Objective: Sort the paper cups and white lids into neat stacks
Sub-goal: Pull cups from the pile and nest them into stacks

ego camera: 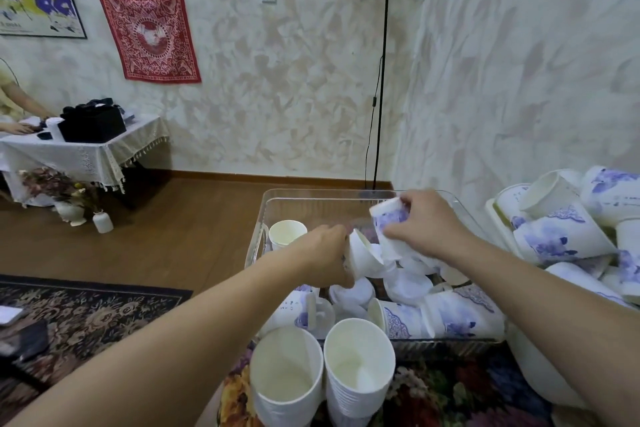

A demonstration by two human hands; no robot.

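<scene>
Two paper cups are off the pile and in hand over the clear plastic bin (266,204). The tilted cup (363,258), plain white where it shows, lies against the fingers of the left hand (327,258), its long axis slanting, its open mouth turned up and toward the far right. The printed cup (389,224), white with blue-purple pattern, sits just right and farther away, base pointing up and far-left, its body wrapped by the curled fingers of the right hand (427,222). The left fingers are curled round their cup's wall too, though the fingertips are hidden behind it. The two cups look nearly touching, mouth of one close under the side of the other; nesting them would seem to call for turning one so the axes line up, and the right hand is the nearer to do it. Below them in the bin lie loose white lids (408,286) and more printed cups on their sides, with one upright cup (287,234) at the far left corner. Nearest the camera stand two nested stacks (358,367) of cups, mouths up. Far right, a heap of unsorted cups (561,232) fills a white tray.
</scene>
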